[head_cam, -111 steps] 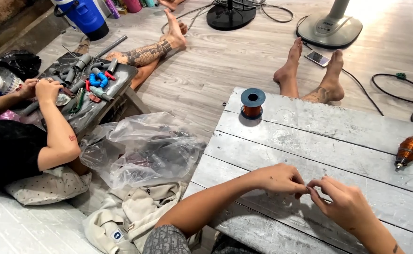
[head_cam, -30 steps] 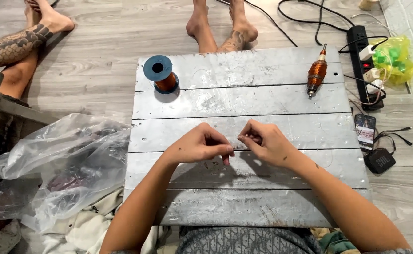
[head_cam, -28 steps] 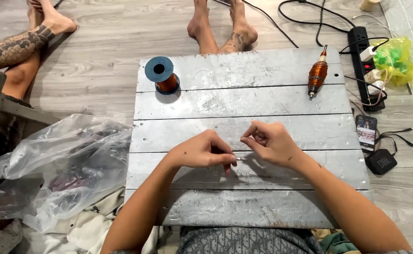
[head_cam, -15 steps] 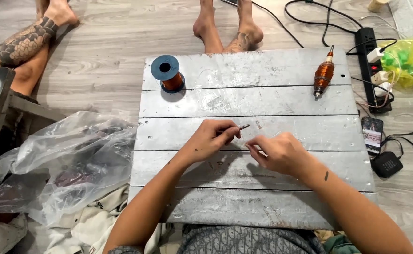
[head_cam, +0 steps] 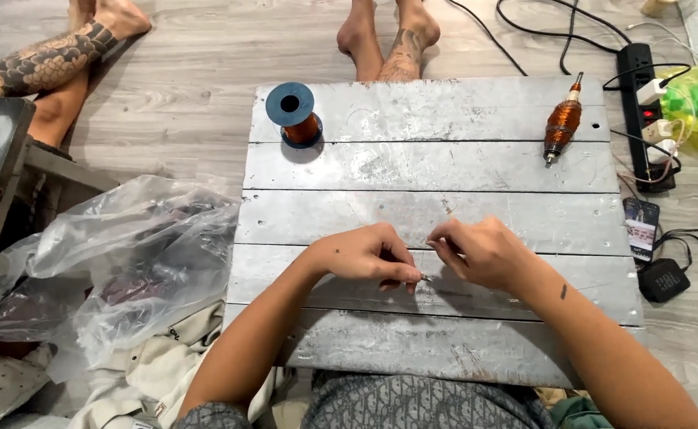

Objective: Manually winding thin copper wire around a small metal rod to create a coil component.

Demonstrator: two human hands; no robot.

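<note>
Head view, left hand [head_cam: 361, 256] and right hand [head_cam: 476, 250] pinching what seems a thin wire [head_cam: 426, 277], above grey plank board [head_cam: 436, 163]

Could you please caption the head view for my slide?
Two hands, left hand and right hand, pinch a small metal piece above a grey plank table.

Whatever the left hand [head_cam: 361, 256] is pinching is too tiny to make out, just a thin dark tip poking out past the fingertips toward the right hand [head_cam: 476, 253]. The right hand's fingers curl in, so anything between them is hidden. Both elbows run off the bottom edge. Left of the grip, the stuff inside the clear plastic bag [head_cam: 118, 266] is just a dark smudge.
</note>
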